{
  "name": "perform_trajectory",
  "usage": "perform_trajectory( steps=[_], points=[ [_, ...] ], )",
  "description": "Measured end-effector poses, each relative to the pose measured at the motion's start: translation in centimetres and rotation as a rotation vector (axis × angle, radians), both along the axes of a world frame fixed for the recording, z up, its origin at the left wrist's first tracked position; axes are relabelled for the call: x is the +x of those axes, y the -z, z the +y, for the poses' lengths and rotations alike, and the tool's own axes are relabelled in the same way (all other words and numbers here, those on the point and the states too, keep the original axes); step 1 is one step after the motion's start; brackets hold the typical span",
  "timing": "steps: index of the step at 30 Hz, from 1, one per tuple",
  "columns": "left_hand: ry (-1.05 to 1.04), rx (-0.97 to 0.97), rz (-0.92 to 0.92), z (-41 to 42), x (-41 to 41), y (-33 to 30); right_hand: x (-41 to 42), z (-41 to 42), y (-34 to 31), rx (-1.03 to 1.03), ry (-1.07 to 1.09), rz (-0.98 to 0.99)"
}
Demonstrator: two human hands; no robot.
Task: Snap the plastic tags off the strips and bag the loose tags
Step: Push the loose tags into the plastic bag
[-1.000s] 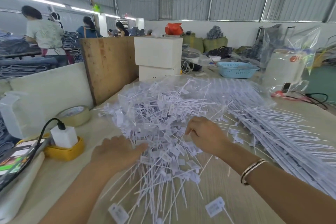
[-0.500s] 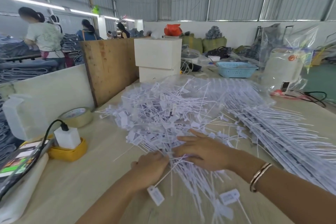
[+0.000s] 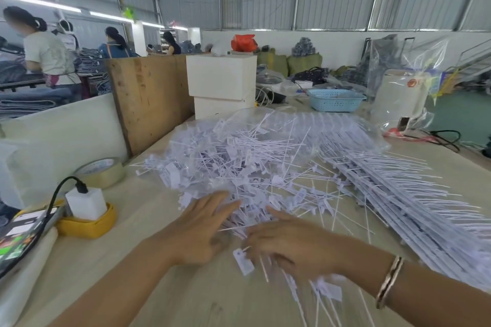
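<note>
A big heap of loose white plastic tags (image 3: 239,162) lies mid-table, partly on a clear plastic bag (image 3: 276,119). To its right is a long stack of uncut tag strips (image 3: 403,210). My left hand (image 3: 202,228) lies at the heap's near edge with straight fingers touching the tags. Just right of it, my right hand (image 3: 289,244), with a bangle at the wrist, presses flat on a small bunch of tags whose tails point toward me. One single tag (image 3: 243,263) shows between the two hands. Motion blur hides the right fingertips.
At the left stand a tape roll (image 3: 102,172), a yellow holder with a white charger (image 3: 85,210) and a phone (image 3: 21,233). A wooden board (image 3: 151,98), white boxes (image 3: 221,82) and a blue basket (image 3: 334,99) stand behind. People work at the far left.
Both hands have drawn back toward me from inside the heap, dragging a bunch of tags to the near edge. My left hand went from curled to straight fingers.
</note>
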State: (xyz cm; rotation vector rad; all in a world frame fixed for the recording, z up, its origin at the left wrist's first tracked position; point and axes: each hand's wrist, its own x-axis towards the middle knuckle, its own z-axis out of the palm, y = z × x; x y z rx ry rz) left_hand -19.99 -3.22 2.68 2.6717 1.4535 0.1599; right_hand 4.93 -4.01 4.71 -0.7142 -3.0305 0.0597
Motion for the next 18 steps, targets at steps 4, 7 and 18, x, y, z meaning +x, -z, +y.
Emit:
perform_trajectory(
  steps=[4,7,18],
  points=[
    [0.090,-0.028,-0.089,-0.5,3.5,1.3,3.8,1.3,-0.4,-0.238,0.096,0.185],
    [0.029,0.181,-0.041,-0.5,4.6,1.5,5.4,2.2,-1.8,-0.489,0.318,0.783],
    [0.251,0.219,-0.038,0.6,8.6,0.7,5.7,7.4,1.1,-0.499,1.029,0.299]
  ],
)
